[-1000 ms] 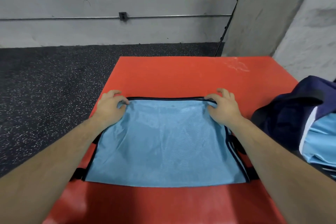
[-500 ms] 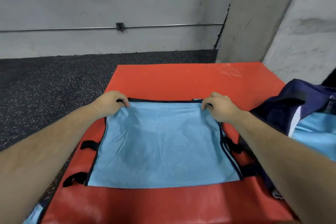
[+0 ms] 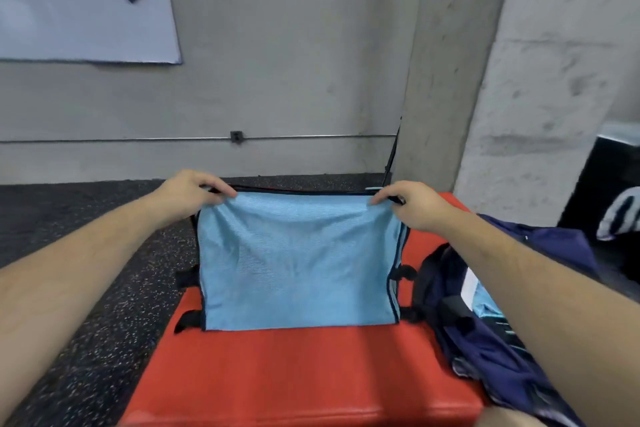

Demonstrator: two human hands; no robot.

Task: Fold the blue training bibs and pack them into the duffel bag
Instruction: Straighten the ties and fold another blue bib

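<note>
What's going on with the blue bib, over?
Left hand, right hand pinch top corners of blue bib. Bib hangs over red mat. Duffel bag at right, nothing blocking.

Lone head-worn wide-angle view, forward and down (toward the wall (image 3: 294,62)), close over red mat (image 3: 277,374)

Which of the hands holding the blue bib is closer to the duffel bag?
The right hand, pinching the bib at the corner nearest the duffel bag; the left hand pinches the opposite corner.
</note>
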